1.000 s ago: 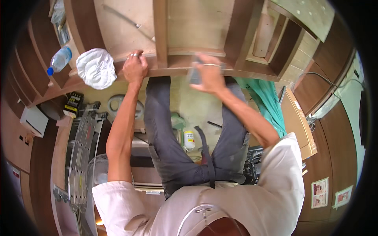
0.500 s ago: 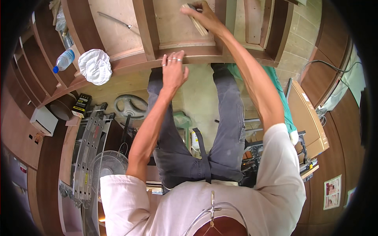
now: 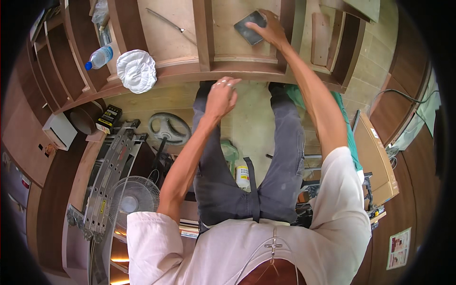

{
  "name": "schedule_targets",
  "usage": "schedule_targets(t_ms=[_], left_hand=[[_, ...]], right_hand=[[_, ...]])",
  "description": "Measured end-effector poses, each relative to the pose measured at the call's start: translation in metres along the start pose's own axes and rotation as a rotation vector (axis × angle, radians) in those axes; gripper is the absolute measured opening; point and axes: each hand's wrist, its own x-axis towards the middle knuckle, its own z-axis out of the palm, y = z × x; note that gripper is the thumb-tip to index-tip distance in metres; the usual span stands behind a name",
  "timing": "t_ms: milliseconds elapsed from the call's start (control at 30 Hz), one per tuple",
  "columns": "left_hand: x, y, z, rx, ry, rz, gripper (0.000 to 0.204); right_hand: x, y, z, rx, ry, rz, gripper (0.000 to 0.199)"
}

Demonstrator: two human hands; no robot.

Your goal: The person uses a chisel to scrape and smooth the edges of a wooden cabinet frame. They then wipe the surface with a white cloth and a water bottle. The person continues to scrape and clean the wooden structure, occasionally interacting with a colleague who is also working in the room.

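Note:
My right hand grips the right side of a flat sanding block, square with a dark grey face. The block is at the pale bottom of a wooden cabinet compartment, close to its right divider. My left hand holds nothing. Its fingers, with rings on them, are loosely bent and apart, by the brown front rail of the cabinet frame. Whether the fingertips touch that rail I cannot tell. Left of this hand, a white cloth cap lies on the rail.
A long thin metal tool lies in the neighbouring compartment. Farther left is a water bottle with a blue cap. Below stand a folded ladder, a fan and a steering wheel. A cardboard box leans at the right.
My right hand has turned the sanding block from edge-on to dark face up and moved it slightly right and down. My left hand has shifted a little. The whole view has shifted too.

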Motion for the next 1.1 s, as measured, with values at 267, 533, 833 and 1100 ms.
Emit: schedule_targets(t_ms=[267,533,833,1100], left_hand=[[-0.083,-0.111,-0.1,-0.126,0.549,-0.46,0.033],[-0.056,-0.239,-0.198,0.171,0.924,-0.629,0.065],[-0.033,-0.232,-0.275,-0.425,0.315,-0.695,0.053],[-0.039,-0.151,-0.301,-1.319,0.326,-0.573,0.039]], right_hand=[[-0.16,-0.046,0.004,0.011,-0.17,0.106,0.034],[-0.107,-0.203,0.117,0.163,-0.12,-0.132,0.034],[-0.039,-0.314,0.216,0.333,-0.274,-0.206,0.048],[-0.045,-0.333,0.161,1.553,-0.87,0.761,0.072]])
